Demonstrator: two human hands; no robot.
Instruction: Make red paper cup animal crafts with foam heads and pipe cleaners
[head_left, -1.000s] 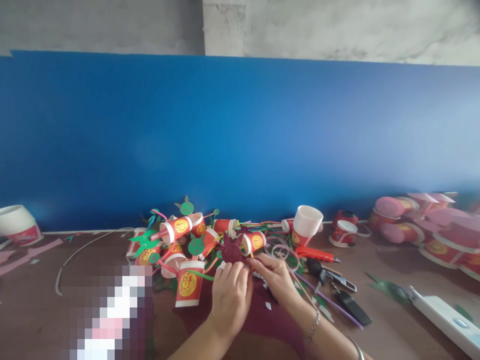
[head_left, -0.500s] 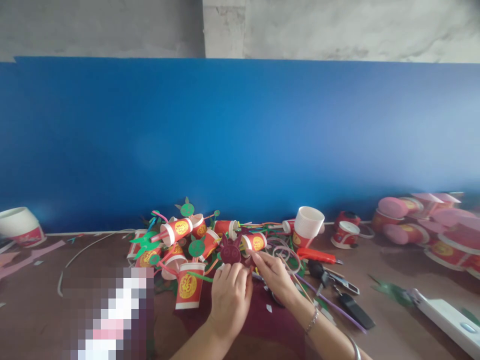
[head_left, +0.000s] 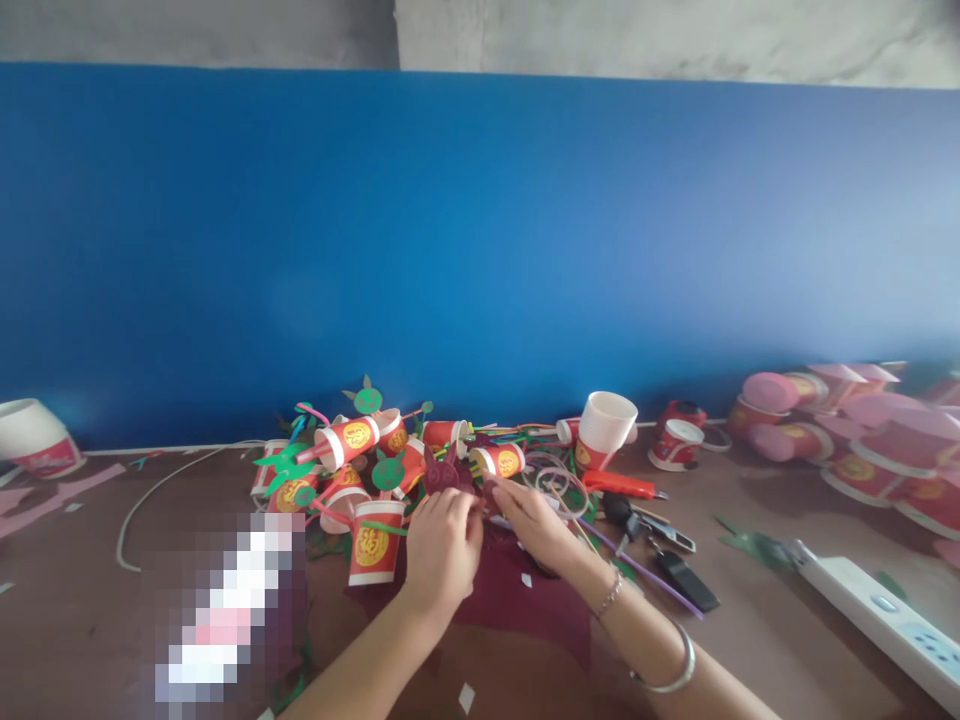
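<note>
A: Where is the rabbit [head_left: 442, 474] seen?
B: It is seen left of the stack [head_left: 607, 425] and nearer, its lower part covered by the left hand [head_left: 441, 545].
A: Is it held by that hand?
B: That cannot be told. The fingers are curled close together, and whatever is under them is hidden.
A: And the right hand [head_left: 536, 520]?
B: It is placed left of the stack too, but closer to it. Its thumb and fingers are almost closed, and whether anything is pinched there cannot be made out.
A: What is found around the stack?
B: A red tool [head_left: 619, 485] is laid just in front of it, with keys [head_left: 624, 513] nearer still. A dark red sheet [head_left: 525, 625] is spread to its front left, below the hands. A power strip [head_left: 870, 600] is placed to its front right.
</note>
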